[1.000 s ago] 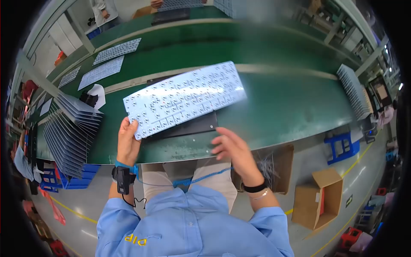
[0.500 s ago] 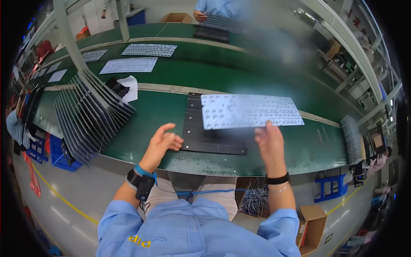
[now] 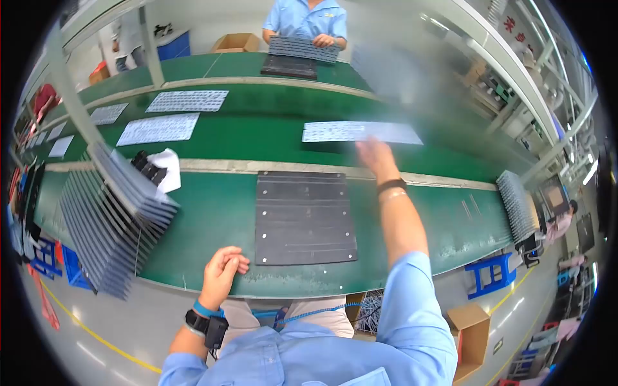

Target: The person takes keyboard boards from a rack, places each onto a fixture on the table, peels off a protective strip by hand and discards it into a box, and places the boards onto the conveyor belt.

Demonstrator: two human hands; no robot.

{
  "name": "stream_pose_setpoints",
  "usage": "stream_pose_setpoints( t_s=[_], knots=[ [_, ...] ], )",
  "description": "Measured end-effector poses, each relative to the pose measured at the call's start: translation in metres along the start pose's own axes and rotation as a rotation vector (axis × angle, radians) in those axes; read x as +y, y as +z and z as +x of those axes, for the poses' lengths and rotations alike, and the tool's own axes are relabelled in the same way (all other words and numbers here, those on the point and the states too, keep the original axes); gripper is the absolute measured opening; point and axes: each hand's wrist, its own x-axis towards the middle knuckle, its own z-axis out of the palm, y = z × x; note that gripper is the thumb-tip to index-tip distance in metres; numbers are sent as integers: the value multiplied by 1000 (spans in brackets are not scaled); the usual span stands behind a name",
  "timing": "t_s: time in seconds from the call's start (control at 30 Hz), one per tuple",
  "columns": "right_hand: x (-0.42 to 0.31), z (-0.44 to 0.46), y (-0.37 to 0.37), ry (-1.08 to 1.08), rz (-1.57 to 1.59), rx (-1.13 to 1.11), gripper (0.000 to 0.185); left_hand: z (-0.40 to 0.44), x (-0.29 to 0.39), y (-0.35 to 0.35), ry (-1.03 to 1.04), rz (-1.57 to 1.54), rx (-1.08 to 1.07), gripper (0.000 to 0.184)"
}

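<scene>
My right hand (image 3: 376, 157) reaches out over the green belt and pinches the near edge of a white keyboard circuit board (image 3: 335, 131). The fingertips are partly blurred, and the board lies low over the belt or on it; I cannot tell which. My left hand (image 3: 224, 270) is at the bench's front edge with its fingers curled together and nothing visible in them. It is just left of a flat black fixture plate (image 3: 302, 219) with small round studs along its sides. A blue wrist strap (image 3: 205, 310) with a coiled cord is on my left wrist.
At the left stands a rack of upright grey boards (image 3: 116, 225), beside a white sheet with a black object. Several white boards (image 3: 159, 128) lie on the belt (image 3: 257, 138). Another rack (image 3: 517, 204) is at the right. Across the belt, a person (image 3: 308, 22) holds a grey board.
My right hand has carried the white board forward from above the black plate to the belt. My left hand's fingers have curled in. The camera view has shifted, and the plate is now fully uncovered.
</scene>
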Motion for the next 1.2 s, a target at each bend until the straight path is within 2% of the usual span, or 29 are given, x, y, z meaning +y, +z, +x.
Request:
stream_pose_setpoints(
  t_s=[0.03, 0.07, 0.1, 0.27, 0.33, 0.4, 0.43, 0.47, 0.5, 0.53, 0.57, 0.63, 0.67, 0.7, 0.87, 0.97, 1.0, 1.03, 1.07, 1.1, 1.13, 1.17, 1.2],
  knots=[
    [5, 15, 3, -24, -95, -38, 18, 1, -1, 0, -7, 6, -27, 18],
    [8, 20, 7, -28, -23, -105, 19, 0, -2, 0, 0, 45, -12, 17],
    [7, 23, 17, -30, -114, -41, 20, 0, -1, 0, 3, 85, 6, 17],
    [23, 79, 24, 84, -130, -60, 23, 1, 1, 0, -4, 86, 17, 15],
    [24, 83, 21, 116, -438, 31, 24, 2, 2, 0, -18, 86, 21, 14],
    [46, 105, 1, -14, -500, 32, 23, 2, 0, 1, -28, 80, 52, 13],
    [51, 123, -12, -178, -944, -145, 23, 3, -1, 0, -22, 106, 7, 13],
    [57, 141, -26, -486, -1597, -214, 24, 1, -3, -2, -21, 133, -9, 12],
    [63, 156, -40, -835, -1975, -181, 24, 0, -2, -2, -31, 123, -20, 13],
    [45, 129, -23, -659, -2041, -251, 17, 2, -1, 0, -41, 115, -21, 14],
    [56, 156, -41, -880, -2063, -306, 16, 3, -2, 1, -56, 76, -36, 15],
    [70, 188, -35, -73, -890, -195, 25, 3, -10, 0, -46, -10, -54, 18],
    [58, 169, -11, -96, -900, -168, 29, 4, -17, -3, 20, 48, -78, 18],
    [32, 92, 43, -138, -1108, -189, 27, 4, -16, -2, 21, 44, -73, 18],
    [5, -111, 175, -345, -1004, -714, 21, 2, -22, 3, 59, 37, -86, 17],
    [18, -207, 225, -489, -978, -1026, 15, -8, -20, -1, 26, -11, -128, 18],
    [30, -236, 238, -690, -1035, -1062, 15, -15, -18, -4, 35, -98, -71, 18],
    [44, -255, 249, -1158, -1017, -1142, 16, -18, -17, -3, 36, -186, -51, 18],
    [56, -272, 257, -1465, -1036, -1142, 13, -24, -14, -6, 44, -202, -17, 18],
    [65, -289, 264, -1491, -1500, -1159, 11, -32, -10, -15, 43, -218, 1, 18],
    [82, -294, 266, -1620, -1358, -1228, 7, -41, -4, -22, 32, -252, 58, 19],
    [97, -302, 266, -1622, -1429, -1301, 17, -46, 2, -28, 54, -278, 134, 19],
    [98, -312, 261, -1522, -1723, -1451, 32, -51, 6, -32, 67, -83, 211, 16]
  ],
)
